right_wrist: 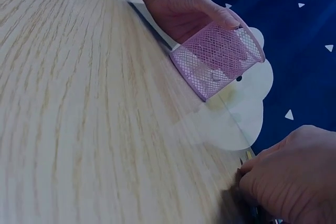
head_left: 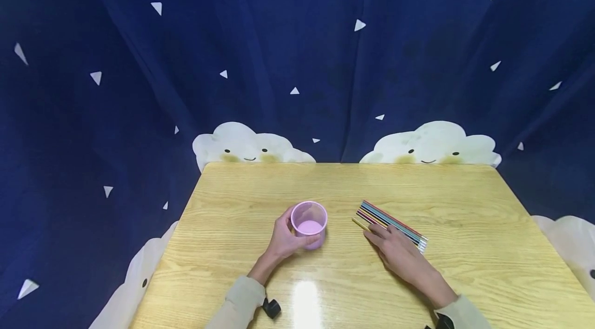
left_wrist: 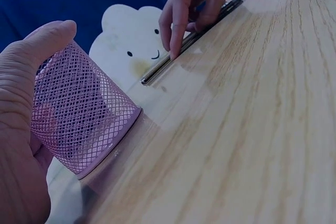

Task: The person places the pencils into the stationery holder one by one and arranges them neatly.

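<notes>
A pink mesh pen cup stands upright on the table, its open top showing a bare bottom. My left hand grips it from the left, thumb across the near side; the same cup shows close up in the left wrist view. A row of colored pencils lies slantwise to the right. Over its near side, my right hand pinches a yellow pencil, which sits slightly apart from the others. In the right wrist view, that hand covers most of the pencils.
The wooden table carries the cup and pencils. Behind it hangs a dark blue curtain with white triangles and cloud shapes. A bright glare spot lies on the tabletop near the front.
</notes>
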Tool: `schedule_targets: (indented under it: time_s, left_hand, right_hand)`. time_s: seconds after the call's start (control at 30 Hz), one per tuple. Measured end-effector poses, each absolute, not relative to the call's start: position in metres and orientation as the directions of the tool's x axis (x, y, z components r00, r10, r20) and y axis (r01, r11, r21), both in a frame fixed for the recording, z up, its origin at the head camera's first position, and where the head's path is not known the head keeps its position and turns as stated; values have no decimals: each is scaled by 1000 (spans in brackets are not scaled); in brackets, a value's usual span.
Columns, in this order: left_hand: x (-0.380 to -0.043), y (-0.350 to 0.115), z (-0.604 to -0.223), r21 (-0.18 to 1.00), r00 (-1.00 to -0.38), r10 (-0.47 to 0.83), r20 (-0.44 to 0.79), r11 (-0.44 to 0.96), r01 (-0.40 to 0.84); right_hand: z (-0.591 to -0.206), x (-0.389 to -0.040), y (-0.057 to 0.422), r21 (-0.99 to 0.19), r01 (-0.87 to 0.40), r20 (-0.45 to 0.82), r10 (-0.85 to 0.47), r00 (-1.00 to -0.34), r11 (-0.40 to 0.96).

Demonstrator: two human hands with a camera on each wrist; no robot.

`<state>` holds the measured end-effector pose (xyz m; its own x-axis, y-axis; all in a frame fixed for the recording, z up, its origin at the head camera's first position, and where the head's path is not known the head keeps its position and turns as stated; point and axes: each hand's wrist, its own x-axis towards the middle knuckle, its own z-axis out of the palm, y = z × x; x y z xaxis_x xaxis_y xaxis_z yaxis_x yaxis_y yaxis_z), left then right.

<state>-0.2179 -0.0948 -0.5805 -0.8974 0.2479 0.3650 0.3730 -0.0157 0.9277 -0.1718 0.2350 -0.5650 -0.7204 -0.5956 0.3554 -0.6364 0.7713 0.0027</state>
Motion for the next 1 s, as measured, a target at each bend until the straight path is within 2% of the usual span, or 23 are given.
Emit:
schedule_targets:
  time_s: [0.1, 0.3, 0.5, 0.63, 0.73, 1.0]
  left_hand:
    - [-218, -95, -580, 928, -898, 248, 364, -18, 371]
    - [-219, -96, -580, 929, -902, 240, 358, 0, 369]
    - [-220, -95, -578, 936, -908, 238, 345, -11, 353]
    - [-218, -95, -575, 939, -912, 235, 336, -12, 343]
    - [-218, -96, -574, 944, -919, 229, 321, -1, 330]
    - [-216, -97, -576, 950, -926, 226, 302, 8, 312]
  right_hand:
    - [-566, -170, 236, -22, -630, 353, -583, -731, 776]
    - [-561, -171, 235, -70, -652, 400, -578, -712, 755]
    - [-551, -177, 234, -212, -668, 446, -538, -715, 713]
    - [-549, -182, 232, -273, -696, 515, -510, -689, 665]
    - [-548, -184, 229, -310, -716, 570, -481, -666, 625]
    - [-543, -185, 216, -449, -726, 666, -347, -660, 520]
